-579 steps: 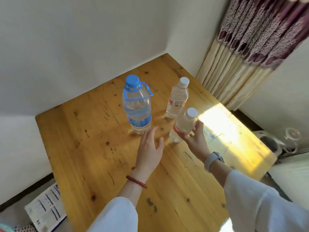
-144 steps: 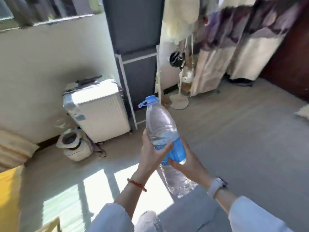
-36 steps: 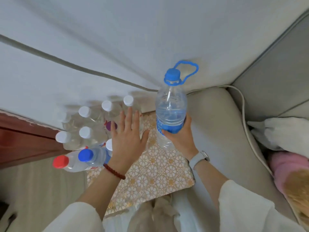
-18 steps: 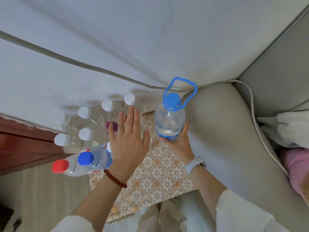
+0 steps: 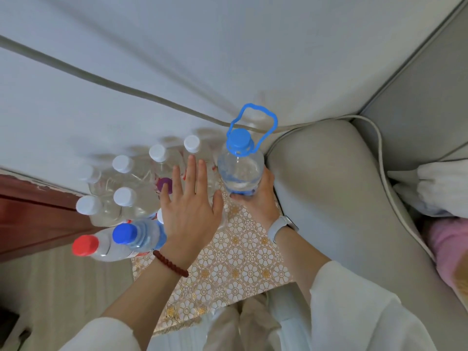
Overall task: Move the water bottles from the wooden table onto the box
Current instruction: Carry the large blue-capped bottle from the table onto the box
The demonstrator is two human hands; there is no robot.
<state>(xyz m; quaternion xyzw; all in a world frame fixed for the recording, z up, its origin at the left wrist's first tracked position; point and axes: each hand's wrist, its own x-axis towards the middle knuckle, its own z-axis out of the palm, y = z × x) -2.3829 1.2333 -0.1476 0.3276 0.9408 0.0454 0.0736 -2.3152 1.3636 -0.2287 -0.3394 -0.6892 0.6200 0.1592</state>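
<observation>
A large clear water bottle [image 5: 240,168] with a blue cap and blue carry loop stands upright at the far right of the box top, which is covered by a gold flower-patterned cloth [image 5: 235,262]. My right hand [image 5: 255,198] grips the bottle's lower body. My left hand [image 5: 188,211] hovers flat with fingers spread, holding nothing, beside a cluster of several small bottles with white caps [image 5: 121,196]. A blue-capped bottle [image 5: 136,234] and a red-capped bottle [image 5: 93,247] stand at the cluster's near left edge.
A white wall with a grey cable [image 5: 126,87] runs behind the box. A grey sofa arm [image 5: 329,198] presses against the box's right side. Dark red wooden furniture [image 5: 30,224] is on the left. White and pink cloth lies at the far right.
My right hand has lowered the large bottle toward the cloth at the right of the box top. My left hand has stayed spread next to the small bottles.
</observation>
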